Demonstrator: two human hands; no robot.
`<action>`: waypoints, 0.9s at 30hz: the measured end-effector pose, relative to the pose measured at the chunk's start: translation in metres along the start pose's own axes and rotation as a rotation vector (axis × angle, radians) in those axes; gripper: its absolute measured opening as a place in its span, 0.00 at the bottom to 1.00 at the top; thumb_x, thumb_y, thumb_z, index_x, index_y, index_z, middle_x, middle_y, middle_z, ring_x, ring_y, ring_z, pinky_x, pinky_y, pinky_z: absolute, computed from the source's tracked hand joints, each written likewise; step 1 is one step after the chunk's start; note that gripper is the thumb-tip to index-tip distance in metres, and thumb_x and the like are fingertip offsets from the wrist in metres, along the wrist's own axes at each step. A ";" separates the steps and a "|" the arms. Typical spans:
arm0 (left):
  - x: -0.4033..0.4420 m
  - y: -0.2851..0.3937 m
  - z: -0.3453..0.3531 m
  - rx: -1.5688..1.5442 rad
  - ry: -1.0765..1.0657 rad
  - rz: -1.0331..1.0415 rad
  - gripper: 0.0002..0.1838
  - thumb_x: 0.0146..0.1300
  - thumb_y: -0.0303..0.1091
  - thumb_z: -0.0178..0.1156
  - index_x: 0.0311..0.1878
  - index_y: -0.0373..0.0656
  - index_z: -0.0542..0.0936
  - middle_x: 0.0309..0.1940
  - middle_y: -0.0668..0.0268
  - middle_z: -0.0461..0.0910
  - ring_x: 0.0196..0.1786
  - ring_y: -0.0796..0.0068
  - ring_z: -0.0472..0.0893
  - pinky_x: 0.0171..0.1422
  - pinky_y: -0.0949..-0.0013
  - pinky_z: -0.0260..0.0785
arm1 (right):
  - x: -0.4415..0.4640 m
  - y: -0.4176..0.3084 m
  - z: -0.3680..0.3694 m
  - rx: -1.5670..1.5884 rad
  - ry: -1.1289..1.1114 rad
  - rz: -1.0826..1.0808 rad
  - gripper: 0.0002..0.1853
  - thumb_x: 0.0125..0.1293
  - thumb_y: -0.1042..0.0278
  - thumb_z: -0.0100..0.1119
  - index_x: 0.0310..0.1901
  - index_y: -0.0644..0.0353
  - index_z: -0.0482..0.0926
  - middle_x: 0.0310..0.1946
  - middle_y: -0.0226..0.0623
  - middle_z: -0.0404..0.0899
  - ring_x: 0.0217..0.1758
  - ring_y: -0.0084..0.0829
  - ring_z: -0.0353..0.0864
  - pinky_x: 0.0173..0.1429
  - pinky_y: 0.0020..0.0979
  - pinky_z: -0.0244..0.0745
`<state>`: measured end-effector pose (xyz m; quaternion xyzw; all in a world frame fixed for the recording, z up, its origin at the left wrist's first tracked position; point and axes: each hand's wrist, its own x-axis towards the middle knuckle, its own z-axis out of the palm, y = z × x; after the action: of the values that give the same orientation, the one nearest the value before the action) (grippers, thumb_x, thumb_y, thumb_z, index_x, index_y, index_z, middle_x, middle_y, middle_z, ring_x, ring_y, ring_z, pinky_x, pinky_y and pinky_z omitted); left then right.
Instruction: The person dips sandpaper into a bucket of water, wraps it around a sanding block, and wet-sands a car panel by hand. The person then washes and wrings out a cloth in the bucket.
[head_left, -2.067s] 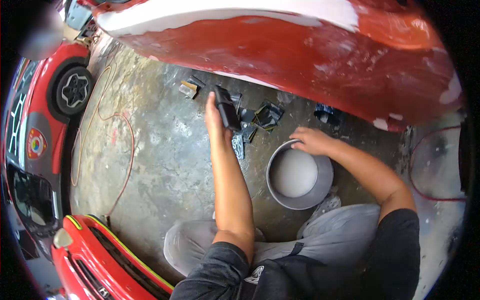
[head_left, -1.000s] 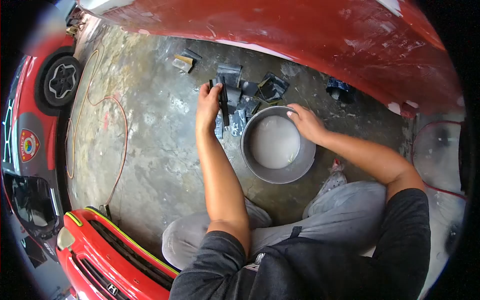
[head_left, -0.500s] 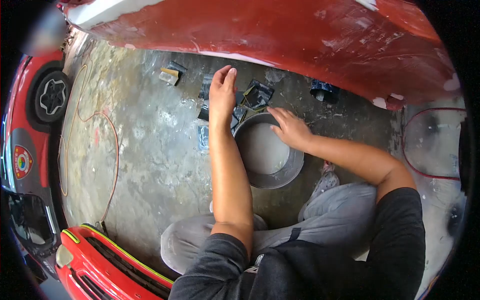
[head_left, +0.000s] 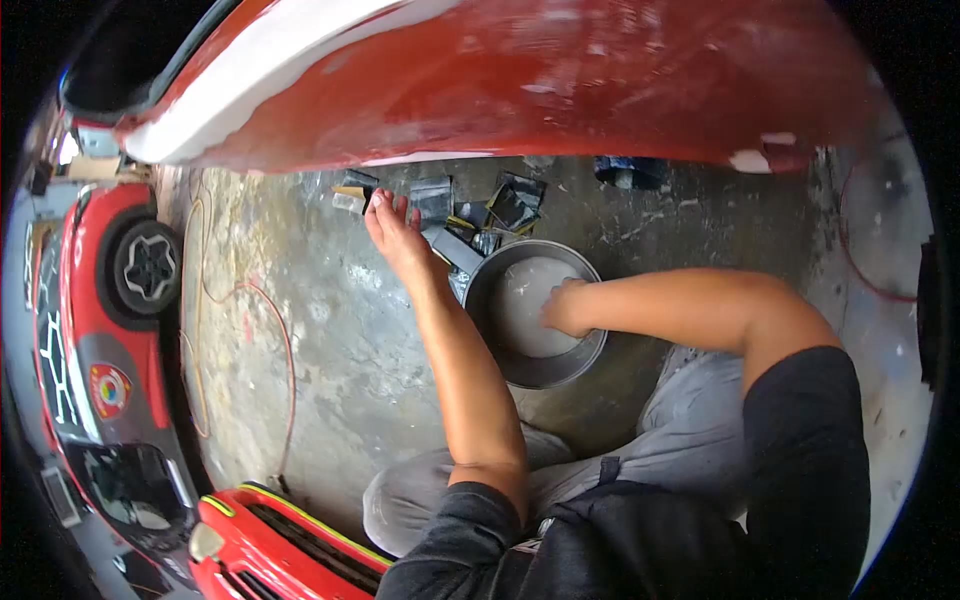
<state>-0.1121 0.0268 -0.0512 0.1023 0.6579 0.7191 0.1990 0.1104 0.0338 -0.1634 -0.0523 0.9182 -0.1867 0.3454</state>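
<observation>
My left hand [head_left: 396, 238] is raised over the floor with its fingers spread, holding nothing. Just behind its fingertips lies a small tan and grey block [head_left: 350, 198]. My right hand [head_left: 568, 308] reaches inside a dark round bucket [head_left: 535, 382], at the surface of the cloudy grey water [head_left: 520, 300]. Its fingertips are hidden, so whether it grips anything does not show. Several dark sheets [head_left: 432, 200], which look like sandpaper, lie beyond the bucket, along with a bent black piece [head_left: 516, 205].
A large red car body panel [head_left: 480, 95] with white patches spans the top. To the left are a red and grey car [head_left: 110, 320] and a hose [head_left: 285, 330] on the floor. A red bumper [head_left: 270, 550] lies at lower left. A dark blue container [head_left: 630, 172] stands beneath the panel.
My right hand has gone from the bucket's rim down into it. My left hand has shifted left and its fingers have spread. The view has tilted upward, showing more of the panel.
</observation>
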 end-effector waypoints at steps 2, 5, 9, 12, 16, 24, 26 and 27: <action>-0.010 0.006 0.012 0.081 -0.119 -0.009 0.24 0.76 0.49 0.58 0.64 0.42 0.77 0.60 0.59 0.82 0.62 0.62 0.81 0.66 0.57 0.71 | 0.035 0.009 0.042 0.047 -0.103 0.009 0.17 0.72 0.58 0.57 0.58 0.47 0.86 0.57 0.43 0.85 0.58 0.49 0.83 0.60 0.53 0.78; -0.040 0.029 0.041 0.411 -0.502 -0.107 0.21 0.77 0.47 0.58 0.61 0.39 0.79 0.54 0.60 0.85 0.58 0.63 0.83 0.64 0.61 0.72 | 0.087 0.011 0.060 -0.149 -0.363 -0.063 0.16 0.70 0.57 0.58 0.55 0.46 0.87 0.57 0.41 0.85 0.58 0.47 0.84 0.61 0.53 0.77; -0.102 0.038 0.052 0.867 -0.858 0.171 0.19 0.79 0.41 0.56 0.60 0.33 0.79 0.49 0.54 0.86 0.56 0.63 0.84 0.62 0.63 0.74 | 0.076 0.004 0.024 -0.236 -0.417 -0.082 0.16 0.69 0.56 0.59 0.54 0.46 0.87 0.57 0.40 0.86 0.58 0.46 0.84 0.61 0.52 0.77; -0.128 0.034 0.019 1.163 -1.013 0.156 0.17 0.77 0.36 0.56 0.61 0.35 0.79 0.53 0.51 0.85 0.58 0.58 0.84 0.62 0.57 0.75 | 0.061 0.000 -0.005 -0.266 -0.418 -0.103 0.15 0.68 0.56 0.60 0.52 0.45 0.88 0.56 0.39 0.86 0.57 0.45 0.84 0.61 0.52 0.77; -0.129 0.029 -0.023 1.449 -1.177 0.138 0.18 0.70 0.30 0.55 0.61 0.37 0.78 0.57 0.47 0.82 0.60 0.46 0.81 0.64 0.52 0.74 | 0.031 -0.007 -0.056 -0.203 -0.336 -0.111 0.15 0.66 0.55 0.61 0.50 0.45 0.89 0.56 0.37 0.87 0.57 0.44 0.85 0.61 0.52 0.76; -0.113 -0.010 -0.101 1.317 -1.214 0.117 0.21 0.72 0.30 0.56 0.67 0.39 0.77 0.62 0.53 0.82 0.67 0.65 0.80 0.68 0.62 0.73 | -0.141 -0.019 -0.167 0.636 0.536 -0.570 0.16 0.58 0.65 0.63 0.44 0.67 0.87 0.39 0.55 0.88 0.44 0.53 0.89 0.50 0.49 0.82; -0.119 0.020 -0.080 1.197 -1.047 -0.032 0.22 0.72 0.29 0.56 0.69 0.39 0.76 0.61 0.54 0.82 0.66 0.68 0.79 0.69 0.64 0.71 | -0.130 0.000 -0.160 0.859 0.746 -0.528 0.18 0.60 0.61 0.64 0.45 0.69 0.85 0.38 0.56 0.87 0.43 0.53 0.88 0.50 0.49 0.81; -0.129 0.043 -0.062 1.108 -0.941 -0.204 0.24 0.72 0.29 0.58 0.69 0.38 0.74 0.61 0.55 0.82 0.65 0.70 0.79 0.70 0.64 0.70 | -0.111 0.016 -0.149 0.925 0.847 -0.397 0.20 0.62 0.58 0.64 0.45 0.70 0.83 0.37 0.57 0.86 0.42 0.52 0.87 0.50 0.49 0.80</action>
<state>-0.0276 -0.0861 -0.0014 0.4239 0.7763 0.1387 0.4455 0.0975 0.1189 0.0017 0.0110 0.7727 -0.6268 -0.1000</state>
